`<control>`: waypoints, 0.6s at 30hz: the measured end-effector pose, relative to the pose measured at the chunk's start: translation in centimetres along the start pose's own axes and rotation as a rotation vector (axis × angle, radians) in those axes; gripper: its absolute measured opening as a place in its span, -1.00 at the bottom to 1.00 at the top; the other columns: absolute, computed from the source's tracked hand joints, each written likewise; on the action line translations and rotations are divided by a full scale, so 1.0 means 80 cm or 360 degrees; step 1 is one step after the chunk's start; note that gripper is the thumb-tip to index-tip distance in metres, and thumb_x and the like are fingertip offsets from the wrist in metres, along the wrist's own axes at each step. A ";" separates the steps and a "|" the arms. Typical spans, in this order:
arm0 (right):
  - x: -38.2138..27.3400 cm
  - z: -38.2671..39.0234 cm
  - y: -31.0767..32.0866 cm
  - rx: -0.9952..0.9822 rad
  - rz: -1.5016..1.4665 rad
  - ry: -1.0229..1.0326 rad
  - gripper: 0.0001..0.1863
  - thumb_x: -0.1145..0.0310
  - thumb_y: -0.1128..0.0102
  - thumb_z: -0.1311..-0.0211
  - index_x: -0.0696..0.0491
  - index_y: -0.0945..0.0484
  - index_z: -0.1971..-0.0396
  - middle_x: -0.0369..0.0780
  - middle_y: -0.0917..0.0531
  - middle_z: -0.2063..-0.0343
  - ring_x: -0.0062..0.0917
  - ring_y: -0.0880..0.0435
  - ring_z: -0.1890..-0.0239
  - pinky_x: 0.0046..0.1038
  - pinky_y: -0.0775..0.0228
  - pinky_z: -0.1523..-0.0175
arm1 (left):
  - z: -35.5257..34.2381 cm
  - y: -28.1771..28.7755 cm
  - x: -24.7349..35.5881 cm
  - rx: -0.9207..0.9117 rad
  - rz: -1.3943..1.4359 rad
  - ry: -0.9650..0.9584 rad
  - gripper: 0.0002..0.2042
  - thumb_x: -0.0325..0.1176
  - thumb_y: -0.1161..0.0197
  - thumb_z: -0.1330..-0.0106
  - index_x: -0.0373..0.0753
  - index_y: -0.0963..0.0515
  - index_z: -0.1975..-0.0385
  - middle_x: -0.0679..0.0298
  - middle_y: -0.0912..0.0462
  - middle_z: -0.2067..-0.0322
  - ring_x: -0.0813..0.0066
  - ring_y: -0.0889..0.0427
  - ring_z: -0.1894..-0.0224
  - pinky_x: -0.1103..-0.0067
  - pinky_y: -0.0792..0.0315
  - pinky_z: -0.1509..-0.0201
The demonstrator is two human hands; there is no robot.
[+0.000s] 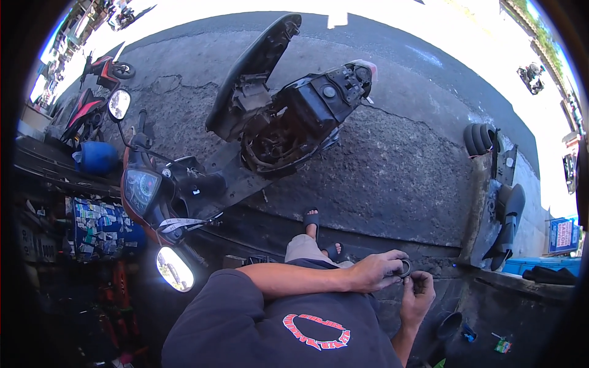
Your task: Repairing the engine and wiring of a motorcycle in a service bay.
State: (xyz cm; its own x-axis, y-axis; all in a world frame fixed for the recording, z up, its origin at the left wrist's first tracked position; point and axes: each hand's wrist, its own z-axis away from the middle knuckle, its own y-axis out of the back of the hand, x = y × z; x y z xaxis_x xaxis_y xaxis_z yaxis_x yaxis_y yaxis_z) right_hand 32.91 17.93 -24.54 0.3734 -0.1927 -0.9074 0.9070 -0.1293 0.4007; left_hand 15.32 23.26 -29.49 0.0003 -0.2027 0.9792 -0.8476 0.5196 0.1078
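Observation:
In front of my body, toward the right, my left hand (381, 270) is closed on a small dark ring-shaped part (405, 268). Its round opening faces up between the fingertips; I cannot make out its exact kind. My right hand (418, 292) sits just beside it, thumb and fingers pinched together at the ring's lower edge. Whether those fingers grip the ring itself or something tiny is hidden. Farther off to the left stands a scooter (208, 184) with its seat (254, 73) swung up and its inner frame and engine area exposed.
Scooter mirrors (175, 268) reach close to my left side. A blue drum covered in stickers (104, 227) and a blue helmet-like object (98, 158) are at the left. Stacked tires (479, 139) and a loose seat (510, 218) lie right. A dark bowl (450, 325) is at lower right.

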 end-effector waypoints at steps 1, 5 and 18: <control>0.000 0.001 -0.001 0.0018 -0.0013 0.0014 -0.89 0.67 -0.15 -0.27 0.23 -0.50 0.23 -0.26 -0.60 0.35 -0.69 -0.58 0.27 -0.61 -0.46 0.14 | -0.002 0.001 0.001 0.0005 0.0000 0.0026 -0.81 -0.43 -0.38 -0.25 -0.32 -0.55 0.22 -0.03 -0.48 -0.19 -0.03 -0.68 0.02 0.33 -0.60 0.01; -0.004 0.001 -0.008 0.0191 -0.0085 0.0001 -0.86 0.64 -0.17 -0.28 0.25 -0.54 0.17 -0.22 -0.64 0.32 -0.67 -0.60 0.24 -0.59 -0.47 0.12 | -0.004 -0.003 0.001 0.0033 0.0018 0.0077 -0.81 -0.43 -0.38 -0.25 -0.32 -0.55 0.22 -0.02 -0.49 -0.18 -0.01 -0.68 0.01 0.35 -0.59 0.00; -0.007 0.012 -0.013 0.0122 -0.0149 -0.0200 -0.92 0.57 -0.22 -0.33 0.26 -0.61 0.24 -0.29 -0.66 0.38 -0.71 -0.59 0.32 -0.62 -0.46 0.18 | 0.010 0.007 0.001 -0.0011 0.0040 0.0062 -0.79 -0.44 -0.39 -0.24 -0.33 -0.54 0.22 -0.02 -0.48 -0.19 0.00 -0.68 -0.01 0.37 -0.59 -0.01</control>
State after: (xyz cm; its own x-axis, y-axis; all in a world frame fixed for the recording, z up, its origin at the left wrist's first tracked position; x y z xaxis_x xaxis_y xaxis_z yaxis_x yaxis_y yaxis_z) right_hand 31.59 17.24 -24.34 0.2561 -0.2959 -0.9203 0.9175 -0.2252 0.3278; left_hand 14.42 22.83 -29.51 -0.0003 -0.1568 0.9876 -0.8439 0.5299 0.0839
